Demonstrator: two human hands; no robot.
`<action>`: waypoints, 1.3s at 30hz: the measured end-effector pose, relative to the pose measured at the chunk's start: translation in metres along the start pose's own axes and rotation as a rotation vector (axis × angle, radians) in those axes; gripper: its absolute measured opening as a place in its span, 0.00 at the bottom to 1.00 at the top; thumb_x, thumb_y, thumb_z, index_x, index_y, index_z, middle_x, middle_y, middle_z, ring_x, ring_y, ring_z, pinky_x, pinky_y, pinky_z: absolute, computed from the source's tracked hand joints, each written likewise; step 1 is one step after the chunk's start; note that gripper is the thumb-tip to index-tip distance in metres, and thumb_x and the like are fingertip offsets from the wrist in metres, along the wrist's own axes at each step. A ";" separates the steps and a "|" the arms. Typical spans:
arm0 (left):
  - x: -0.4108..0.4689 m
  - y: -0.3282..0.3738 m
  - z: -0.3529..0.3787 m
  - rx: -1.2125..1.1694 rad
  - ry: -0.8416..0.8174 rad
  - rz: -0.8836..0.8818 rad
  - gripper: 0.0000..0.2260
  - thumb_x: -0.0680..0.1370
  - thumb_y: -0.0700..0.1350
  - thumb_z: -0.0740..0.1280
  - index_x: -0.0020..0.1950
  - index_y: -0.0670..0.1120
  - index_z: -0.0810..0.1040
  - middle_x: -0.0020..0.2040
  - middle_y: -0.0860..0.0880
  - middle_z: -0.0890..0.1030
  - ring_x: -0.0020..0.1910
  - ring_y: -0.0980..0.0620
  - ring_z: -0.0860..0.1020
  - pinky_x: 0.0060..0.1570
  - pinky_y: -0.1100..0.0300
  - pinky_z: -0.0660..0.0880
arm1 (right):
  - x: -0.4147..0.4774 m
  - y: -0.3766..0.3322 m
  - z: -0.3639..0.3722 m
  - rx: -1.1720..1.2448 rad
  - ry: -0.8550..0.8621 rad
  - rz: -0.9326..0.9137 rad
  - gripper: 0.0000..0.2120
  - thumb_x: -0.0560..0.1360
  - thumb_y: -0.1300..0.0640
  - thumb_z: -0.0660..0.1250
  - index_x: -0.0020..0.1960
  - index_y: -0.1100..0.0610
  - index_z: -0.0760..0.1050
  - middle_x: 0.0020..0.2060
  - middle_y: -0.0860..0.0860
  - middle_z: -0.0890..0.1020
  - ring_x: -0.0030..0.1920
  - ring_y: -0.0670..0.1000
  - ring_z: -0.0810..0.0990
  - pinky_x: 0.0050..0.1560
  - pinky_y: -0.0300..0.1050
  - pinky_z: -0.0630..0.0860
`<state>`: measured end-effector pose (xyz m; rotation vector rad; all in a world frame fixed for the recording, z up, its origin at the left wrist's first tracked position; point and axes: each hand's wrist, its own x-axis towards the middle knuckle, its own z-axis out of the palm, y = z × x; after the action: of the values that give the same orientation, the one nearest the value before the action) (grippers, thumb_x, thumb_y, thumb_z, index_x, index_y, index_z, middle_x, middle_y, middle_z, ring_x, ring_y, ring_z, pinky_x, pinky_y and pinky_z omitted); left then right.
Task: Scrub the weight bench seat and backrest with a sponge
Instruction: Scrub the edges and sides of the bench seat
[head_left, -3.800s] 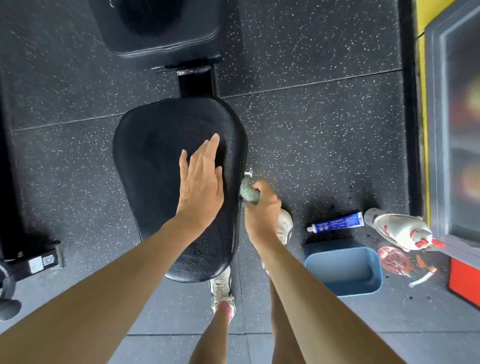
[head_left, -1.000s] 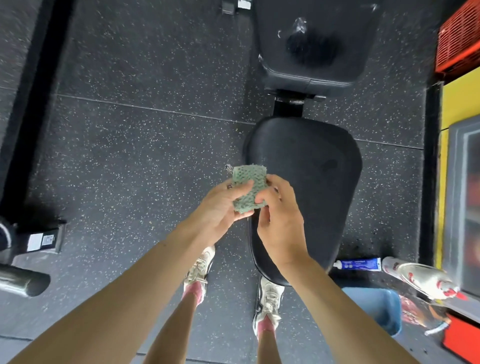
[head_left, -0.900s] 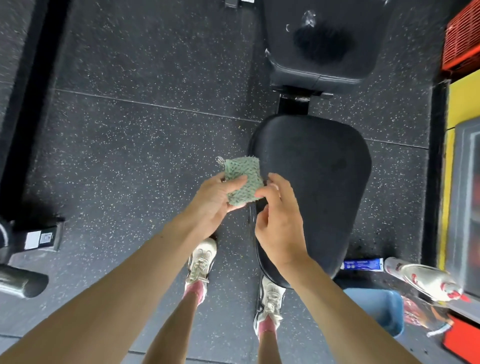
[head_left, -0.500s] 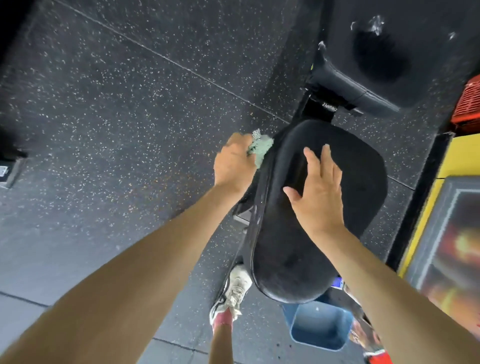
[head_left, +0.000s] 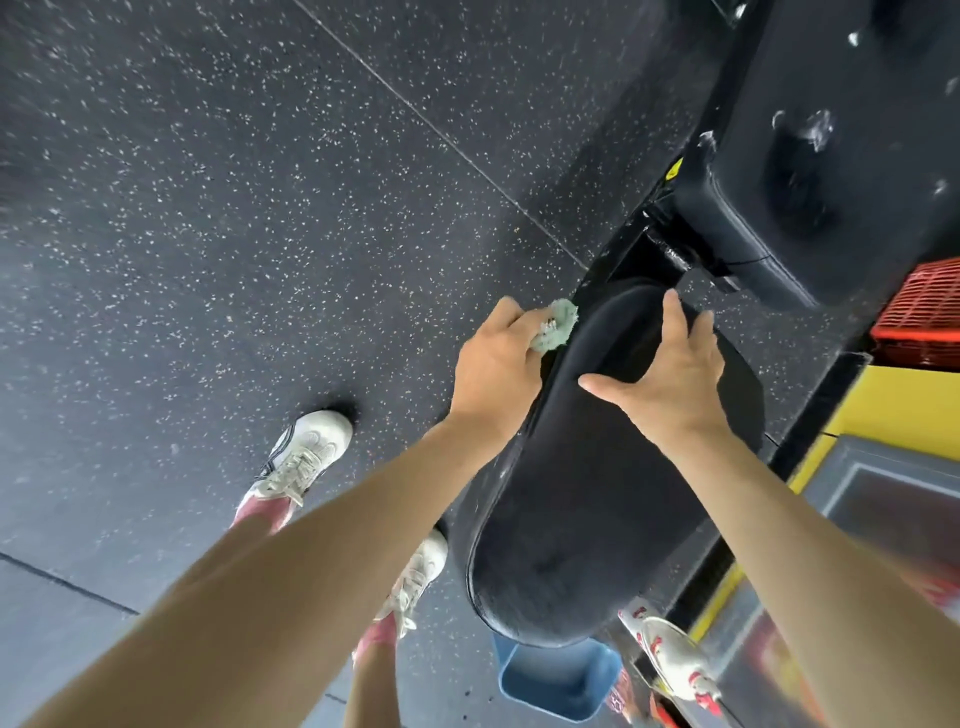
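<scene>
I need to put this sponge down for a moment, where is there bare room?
Bare speckled black rubber floor lies left of the black padded seat, beyond the white sneakers. The seat's near half, below the right hand, is bare too. Crowded: the floor at its near end, with blue plastic tub and white-and-red spray bottle.

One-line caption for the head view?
Left hand holds green sponge at bench seat edge; right hand rests on top.

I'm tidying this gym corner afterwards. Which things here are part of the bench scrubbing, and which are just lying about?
In the job: sponge, gripped by the left hand; seat, under the right hand; backrest.
Lying about: blue tub, spray bottle, red crate.
</scene>
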<state>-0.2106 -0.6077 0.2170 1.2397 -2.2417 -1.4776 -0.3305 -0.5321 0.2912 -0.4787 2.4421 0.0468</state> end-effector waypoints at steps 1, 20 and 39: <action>-0.011 -0.004 -0.003 -0.001 -0.026 0.025 0.17 0.72 0.31 0.63 0.58 0.44 0.80 0.43 0.48 0.73 0.35 0.47 0.73 0.35 0.54 0.72 | 0.003 -0.001 -0.002 0.007 -0.023 0.017 0.54 0.66 0.48 0.77 0.78 0.47 0.41 0.77 0.56 0.42 0.77 0.57 0.43 0.72 0.56 0.54; 0.070 0.011 -0.008 -0.105 -0.260 0.103 0.19 0.70 0.25 0.64 0.53 0.43 0.83 0.44 0.50 0.74 0.41 0.50 0.75 0.43 0.61 0.70 | 0.017 -0.021 0.007 -0.101 -0.026 0.145 0.54 0.62 0.50 0.80 0.75 0.53 0.48 0.75 0.60 0.47 0.75 0.62 0.48 0.65 0.59 0.69; 0.117 0.038 0.014 -0.137 -0.420 0.066 0.19 0.70 0.26 0.64 0.50 0.46 0.84 0.47 0.47 0.80 0.46 0.47 0.78 0.49 0.50 0.74 | 0.020 -0.017 0.011 -0.185 0.011 0.167 0.53 0.59 0.46 0.80 0.73 0.50 0.50 0.73 0.57 0.51 0.72 0.61 0.53 0.49 0.53 0.79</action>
<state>-0.3129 -0.6765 0.2096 0.8678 -2.3437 -1.9779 -0.3329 -0.5534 0.2716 -0.3544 2.4955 0.3434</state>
